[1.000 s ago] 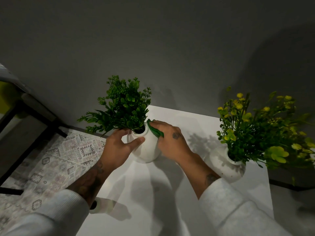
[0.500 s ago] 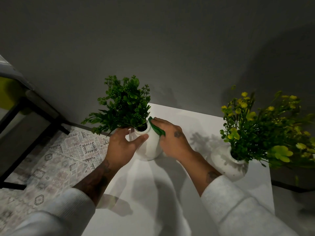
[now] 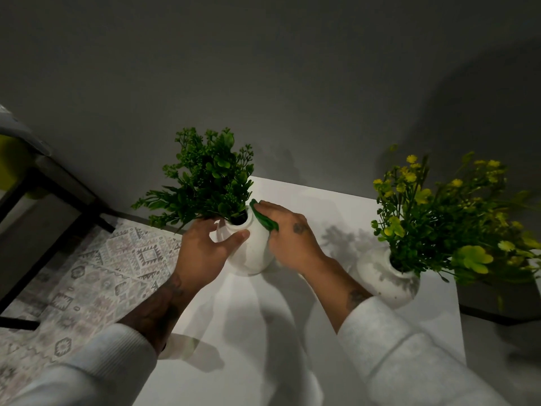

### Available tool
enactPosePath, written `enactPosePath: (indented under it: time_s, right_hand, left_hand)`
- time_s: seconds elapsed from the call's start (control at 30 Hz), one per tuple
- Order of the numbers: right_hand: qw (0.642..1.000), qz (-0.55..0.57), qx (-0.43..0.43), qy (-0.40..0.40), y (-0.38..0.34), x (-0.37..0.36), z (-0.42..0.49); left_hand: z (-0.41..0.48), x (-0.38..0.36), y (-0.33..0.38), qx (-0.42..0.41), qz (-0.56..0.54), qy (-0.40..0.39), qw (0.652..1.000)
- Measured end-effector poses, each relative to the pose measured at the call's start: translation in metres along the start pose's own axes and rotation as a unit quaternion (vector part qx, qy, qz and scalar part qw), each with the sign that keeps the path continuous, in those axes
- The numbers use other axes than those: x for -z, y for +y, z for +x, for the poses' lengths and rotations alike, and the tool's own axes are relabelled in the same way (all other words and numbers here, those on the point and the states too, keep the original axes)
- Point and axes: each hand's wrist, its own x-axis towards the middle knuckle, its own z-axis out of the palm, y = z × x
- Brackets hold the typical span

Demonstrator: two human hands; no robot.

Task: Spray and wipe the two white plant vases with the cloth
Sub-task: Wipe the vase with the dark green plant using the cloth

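Barely shifted, right hand (image 3: 292, 240) holds cloth (image 3: 265, 221) against left vase (image 3: 252, 254) of green sprigs (image 3: 210, 183), left hand (image 3: 202, 248) curled round its neck; right vase (image 3: 383, 281) holds yellow flowers (image 3: 439, 212).

A white table (image 3: 257, 332) carries two white vases, well apart: the left vase (image 3: 254, 253) near its back left corner, the right vase (image 3: 386, 281) toward its right edge. A pale, blurred object (image 3: 183, 345) sits at the front left edge.

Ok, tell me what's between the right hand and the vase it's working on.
The head view shows a green cloth, held by the right hand against the upper side of the left vase.
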Motion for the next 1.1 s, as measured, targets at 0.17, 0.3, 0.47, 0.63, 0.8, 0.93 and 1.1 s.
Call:
enactPosePath:
  time_s: [0.17,0.3,0.47,0.63,0.8,0.93,1.1]
  right_hand:
    - [0.999,0.020,0.032,0.036,0.009,-0.008,-0.035]
    - [0.998,0.029,0.022,0.051,0.006,-0.011,-0.035]
    - [1.000,-0.013,0.009,0.009,-0.004,0.000,-0.004]
    - [0.998,-0.026,0.038,0.042,-0.002,-0.010,-0.024]
    - [0.997,0.015,0.039,0.060,0.002,-0.011,-0.029]
    - [1.000,0.002,-0.012,0.002,-0.004,-0.002,0.001]
    - [0.993,0.071,-0.092,-0.021,0.004,0.002,0.003]
  left_hand:
    - [-0.001,-0.002,-0.001,-0.003,-0.013,0.001,1.000]
    - [0.000,0.000,-0.001,-0.006,-0.006,-0.002,1.000]
    - [-0.001,0.002,0.002,-0.006,0.000,-0.013,1.000]
    - [-0.001,0.001,0.002,0.005,-0.012,-0.011,1.000]
    - [-0.001,0.002,0.002,0.001,-0.014,-0.010,1.000]
    - [-0.001,0.003,0.002,0.001,-0.019,-0.024,1.000]
    - [0.000,0.001,0.000,0.012,-0.019,-0.018,1.000]
